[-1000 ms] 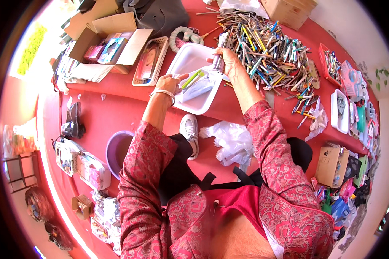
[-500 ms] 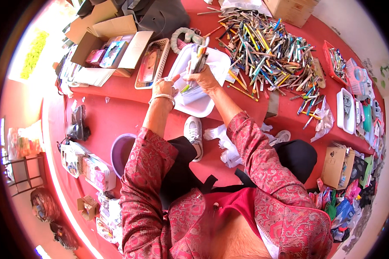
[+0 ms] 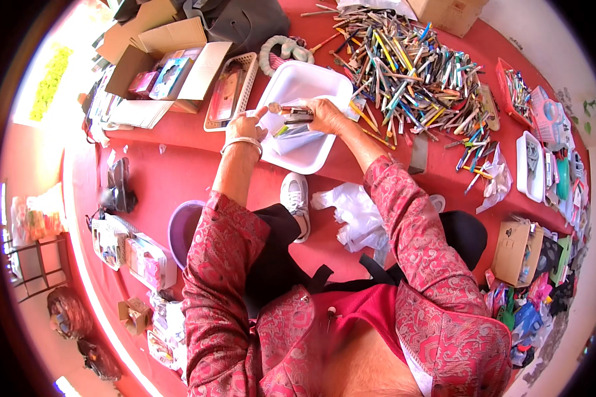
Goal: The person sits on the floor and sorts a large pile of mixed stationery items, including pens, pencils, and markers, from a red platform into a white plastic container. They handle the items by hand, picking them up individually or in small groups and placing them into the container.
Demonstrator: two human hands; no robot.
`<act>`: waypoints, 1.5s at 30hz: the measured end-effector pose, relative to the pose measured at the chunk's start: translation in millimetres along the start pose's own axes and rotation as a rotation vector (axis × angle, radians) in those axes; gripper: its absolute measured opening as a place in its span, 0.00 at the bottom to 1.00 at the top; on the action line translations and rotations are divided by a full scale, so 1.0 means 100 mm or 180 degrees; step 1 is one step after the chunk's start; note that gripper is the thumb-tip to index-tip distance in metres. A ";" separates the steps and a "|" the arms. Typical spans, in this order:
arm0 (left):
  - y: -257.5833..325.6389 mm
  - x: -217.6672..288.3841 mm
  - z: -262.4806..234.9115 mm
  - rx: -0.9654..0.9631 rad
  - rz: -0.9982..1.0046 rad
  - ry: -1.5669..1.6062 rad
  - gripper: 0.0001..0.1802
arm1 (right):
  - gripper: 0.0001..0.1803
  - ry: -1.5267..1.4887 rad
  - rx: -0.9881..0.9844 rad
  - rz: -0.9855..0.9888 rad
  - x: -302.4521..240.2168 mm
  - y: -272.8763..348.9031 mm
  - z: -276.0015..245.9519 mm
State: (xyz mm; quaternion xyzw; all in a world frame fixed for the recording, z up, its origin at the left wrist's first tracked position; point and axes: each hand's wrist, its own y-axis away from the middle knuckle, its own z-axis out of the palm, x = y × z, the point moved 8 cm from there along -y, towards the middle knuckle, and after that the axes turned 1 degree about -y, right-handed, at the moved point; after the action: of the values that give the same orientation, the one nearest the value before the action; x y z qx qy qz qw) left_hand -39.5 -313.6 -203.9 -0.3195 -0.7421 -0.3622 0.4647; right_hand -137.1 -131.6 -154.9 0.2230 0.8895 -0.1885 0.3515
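Note:
My right hand [image 3: 327, 118] is closed around a small bundle of pens [image 3: 298, 115], held nearly level above a white plastic tray [image 3: 318, 156]. The bundle's ends point toward my left hand [image 3: 246, 127], which has a bangle at its wrist. That hand is at the tray's left edge, fingers mostly curled; whatever they pinch is hidden. Below the bundle, in the tray, lies a translucent plastic bag [image 3: 297, 144] with a few pens, one of them green. A big heap of loose pens and pencils [image 3: 404, 79] spreads just right of the tray.
Left of the tray are a woven basket [image 3: 248, 83] and an open cardboard box [image 3: 129, 76]. A red basket of pens [image 3: 513, 92] and a white tray [image 3: 530, 169] are at right. A purple bucket [image 3: 182, 228] and crumpled plastic [image 3: 354, 212] lie near my feet.
The bundle of pens has tipped from upright to nearly level, its ends now toward my left hand. My right hand has shifted slightly right.

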 end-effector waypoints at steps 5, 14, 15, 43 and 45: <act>0.62 0.81 0.18 0.0146 -0.0765 0.1386 0.25 | 0.22 0.0411 -0.0085 -0.0178 -0.05 0.00 -0.09; 0.19 0.26 0.31 -0.0369 -0.0069 0.0591 0.14 | 0.15 -0.4361 0.1873 0.1018 0.33 0.01 -0.29; 0.16 0.22 0.28 -0.0349 0.0109 0.0479 0.15 | 0.17 -0.4705 0.2042 0.1036 0.28 -0.01 -0.19; 0.47 0.55 0.24 0.0405 -0.0903 0.0851 0.20 | 0.11 -0.0439 0.0957 0.2274 0.42 0.28 -0.15; 0.35 0.46 0.20 0.0168 -0.0983 0.0628 0.23 | 0.08 0.0325 0.0757 0.1944 0.26 0.19 -0.19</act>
State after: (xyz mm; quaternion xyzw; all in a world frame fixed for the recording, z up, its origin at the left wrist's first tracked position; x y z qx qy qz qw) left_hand -36.7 -272.3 -159.5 -0.1525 -0.7424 -0.4392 0.4823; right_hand -154.9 -99.7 -163.5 0.5279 0.7698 -0.1656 0.3182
